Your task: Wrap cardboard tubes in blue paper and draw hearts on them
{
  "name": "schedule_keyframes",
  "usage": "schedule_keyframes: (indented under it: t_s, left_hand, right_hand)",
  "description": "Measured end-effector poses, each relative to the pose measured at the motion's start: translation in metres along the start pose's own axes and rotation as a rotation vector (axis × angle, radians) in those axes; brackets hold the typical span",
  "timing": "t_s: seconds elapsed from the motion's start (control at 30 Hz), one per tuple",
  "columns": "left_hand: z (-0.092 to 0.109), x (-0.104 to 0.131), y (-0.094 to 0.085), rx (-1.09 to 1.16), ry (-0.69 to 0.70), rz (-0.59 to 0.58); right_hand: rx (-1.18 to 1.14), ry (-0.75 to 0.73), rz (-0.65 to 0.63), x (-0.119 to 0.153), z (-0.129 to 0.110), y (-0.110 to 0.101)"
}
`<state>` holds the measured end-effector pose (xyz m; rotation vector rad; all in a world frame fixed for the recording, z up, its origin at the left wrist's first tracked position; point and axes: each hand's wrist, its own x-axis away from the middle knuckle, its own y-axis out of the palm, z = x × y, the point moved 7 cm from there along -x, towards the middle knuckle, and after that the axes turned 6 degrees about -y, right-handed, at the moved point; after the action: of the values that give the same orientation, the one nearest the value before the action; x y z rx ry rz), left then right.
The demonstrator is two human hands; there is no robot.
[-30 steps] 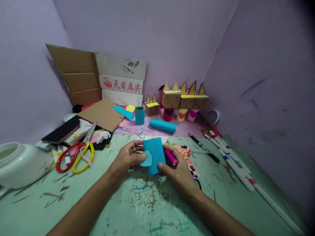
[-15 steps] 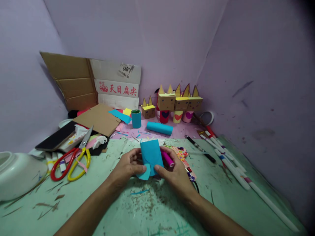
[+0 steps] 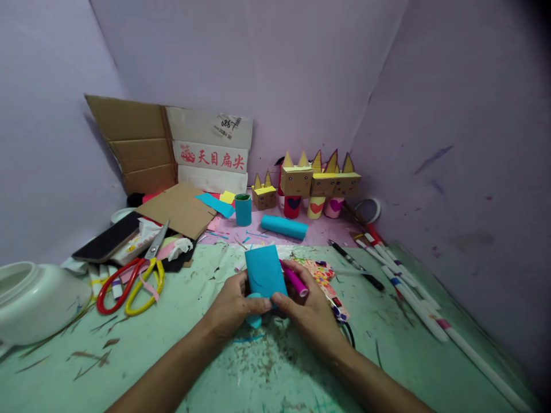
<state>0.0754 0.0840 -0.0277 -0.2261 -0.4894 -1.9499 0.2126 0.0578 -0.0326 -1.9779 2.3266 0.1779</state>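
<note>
A folded piece of blue paper (image 3: 266, 269) with a curved line drawn on it is held upright between both hands above the table. My left hand (image 3: 235, 304) grips its lower left, with the thumb pressed over a small rounded light-blue paper cutout (image 3: 254, 321) at the bottom. At the lower right edge, my right hand (image 3: 303, 310) pinches the same blue paper with its thumb. That hand also has a magenta marker (image 3: 296, 279) tucked between its fingers, its end pointing toward me. Most of my left fingers are hidden behind the paper.
Red-and-yellow scissors (image 3: 133, 278) and a white pot (image 3: 41, 298) are on the left. A blue roll (image 3: 284, 227), a blue-wrapped tube (image 3: 243, 211) and cardboard cat figures (image 3: 297, 182) stand behind. White-barrelled markers (image 3: 413, 287) and a craft knife (image 3: 357, 265) lie right.
My left thumb has slid right across the small cutout toward my right thumb, covering more of it. The whole scene has shifted slightly right in the view.
</note>
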Motion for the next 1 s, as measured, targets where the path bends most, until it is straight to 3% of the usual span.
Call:
schedule_keyframes:
  t_s: [0.13,0.3,0.4,0.57,1.0]
  left_hand:
    - [-0.002,0.001,-0.001,0.034,-0.02,0.033]
    - [-0.005,0.002,-0.001,-0.038,-0.097,0.034]
    - [-0.007,0.001,0.001,-0.08,-0.122,-0.003]
    - [-0.01,-0.001,0.002,-0.123,-0.143,-0.058]
    - [-0.01,-0.001,0.004,-0.118,-0.186,-0.092]
  right_hand:
    - [-0.007,-0.075,0.003,0.0,-0.006,-0.003]
    - [-0.074,-0.28,0.163,0.0,-0.028,-0.032]
    - [0.001,-0.37,0.218,0.001,-0.036,-0.042]
    - [0.027,-0.405,0.243,0.0,-0.035,-0.038]
    - [0.209,-0.478,0.141,0.002,-0.025,-0.028]
